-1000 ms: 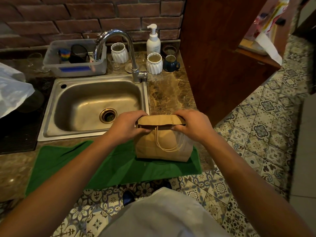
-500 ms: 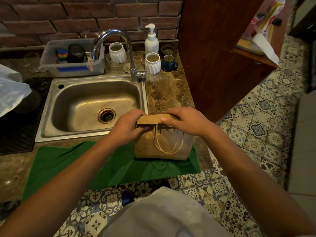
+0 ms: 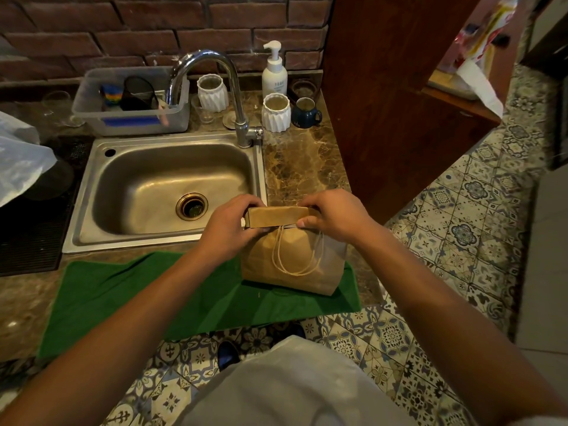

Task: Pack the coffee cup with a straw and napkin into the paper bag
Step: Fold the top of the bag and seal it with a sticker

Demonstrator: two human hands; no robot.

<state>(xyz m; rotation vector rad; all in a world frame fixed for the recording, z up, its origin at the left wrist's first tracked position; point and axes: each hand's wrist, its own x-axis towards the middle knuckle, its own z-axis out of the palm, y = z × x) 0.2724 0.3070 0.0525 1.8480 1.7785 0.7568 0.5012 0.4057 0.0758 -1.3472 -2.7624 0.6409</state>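
On the green cloth point(image 3: 129, 290) at the near edge of the counter point(image 3: 302, 167), at about five o'clock from the sink point(image 3: 92, 216), we see the paper bag point(image 3: 292, 256) standing upright with its top folded over toward us. Our left hand point(image 3: 229, 227) and right hand point(image 3: 333, 216) pinch the two ends of that folded flap, fingers point(image 3: 304, 223) curled shut around it. We judge the paper thin and easily creased, with an unseen cup inside, so supporting the base seems safer than the twine handles point(image 3: 296, 256).

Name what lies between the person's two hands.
In the head view, the paper bag's folded-over top flap spans between the left hand and right hand.
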